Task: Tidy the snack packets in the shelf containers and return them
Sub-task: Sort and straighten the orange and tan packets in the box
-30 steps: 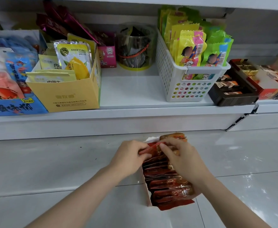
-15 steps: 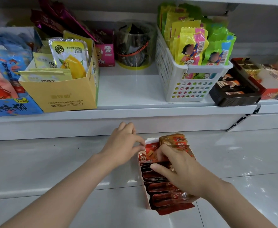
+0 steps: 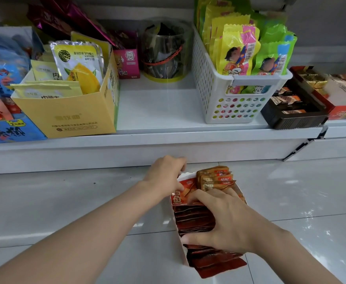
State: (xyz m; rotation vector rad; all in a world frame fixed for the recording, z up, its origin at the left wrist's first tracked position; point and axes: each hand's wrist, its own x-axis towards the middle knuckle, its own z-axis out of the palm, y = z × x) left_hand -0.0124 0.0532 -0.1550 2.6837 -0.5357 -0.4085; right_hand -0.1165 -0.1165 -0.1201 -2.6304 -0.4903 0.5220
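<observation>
A white cardboard box point(image 3: 180, 245) stands on the tiled floor below the shelf, packed with a row of red snack packets point(image 3: 194, 220) and several orange-brown packets point(image 3: 215, 177) at its far end. My left hand point(image 3: 165, 175) grips the box's far left corner, its thumb on a red packet. My right hand point(image 3: 227, 220) lies over the row, fingers spread and curled round a bunch of red packets, thumb at the near side.
On the white shelf point(image 3: 157, 111) stand a yellow carton point(image 3: 71, 119) of lemon packets, a white basket point(image 3: 235, 95) of yellow and green packets, a clear tub point(image 3: 163, 54), a black tray point(image 3: 291, 113) and a blue box point(image 3: 4, 128). A bare gap lies between carton and basket.
My right hand has slid down the row toward me and spread over the red packets. My left hand has shifted to the box's far left corner. The view has moved closer.
</observation>
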